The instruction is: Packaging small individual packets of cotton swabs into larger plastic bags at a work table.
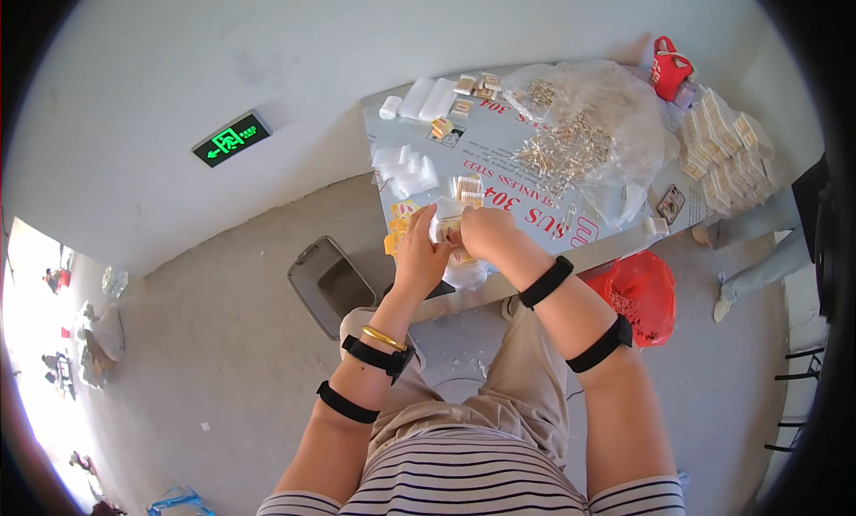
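At the near edge of the table, my left hand (421, 253) is closed on a small see-through plastic bag (444, 211), fingers up along its side. Close beside it on the right, my right hand (489, 234) has its fingers curled in at the bag; what they pinch is hidden. A small whitish packet with orange print (453, 233) shows between the two hands. Yellow-and-white cards (403, 209) lie left of my left hand. Just beyond the hands sits a bundle of cotton swabs (468, 190). More thin plastic bags (465, 274) lie under my wrists.
A big plastic bag spills loose cotton swabs (571, 151) at the back right. Packed swabs (727, 146) are stacked at the right end, near a phone (670, 202). Stacks of bags (406, 170) lie left. A grey bin (330, 280) and red bag (649, 293) flank the table; another person's legs (758, 265) stand right.
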Available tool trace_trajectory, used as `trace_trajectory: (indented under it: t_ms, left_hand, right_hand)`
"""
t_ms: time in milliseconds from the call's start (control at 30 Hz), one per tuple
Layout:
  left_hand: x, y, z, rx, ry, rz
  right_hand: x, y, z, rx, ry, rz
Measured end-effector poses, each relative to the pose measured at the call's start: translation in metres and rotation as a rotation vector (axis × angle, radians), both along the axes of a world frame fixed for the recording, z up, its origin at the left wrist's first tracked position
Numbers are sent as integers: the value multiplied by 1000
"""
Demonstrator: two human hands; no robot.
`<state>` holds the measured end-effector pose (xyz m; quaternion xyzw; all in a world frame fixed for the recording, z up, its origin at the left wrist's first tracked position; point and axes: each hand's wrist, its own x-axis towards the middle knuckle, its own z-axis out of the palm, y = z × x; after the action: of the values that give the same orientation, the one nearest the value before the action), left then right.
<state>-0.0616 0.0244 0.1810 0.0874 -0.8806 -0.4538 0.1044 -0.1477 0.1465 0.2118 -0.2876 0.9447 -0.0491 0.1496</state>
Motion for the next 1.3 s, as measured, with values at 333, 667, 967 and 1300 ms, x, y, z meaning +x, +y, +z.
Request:
trace_trajectory:
  t_ms: [333, 667, 967, 1300]
  left_hand:
    - [1, -8, -11, 0, 94, -52]
    - [4, -2, -19, -294, 131, 4]
    - [1, 8, -20, -159, 12, -39]
    - [-1, -30, -11, 43, 16, -183]
  right_hand:
    - [-16, -19, -2, -99, 120, 16]
    - [-21, -20, 14, -17, 18, 124]
    - [-30, -21, -11, -165, 197, 300]
    - [-26, -11, -8, -249, 542, 283]
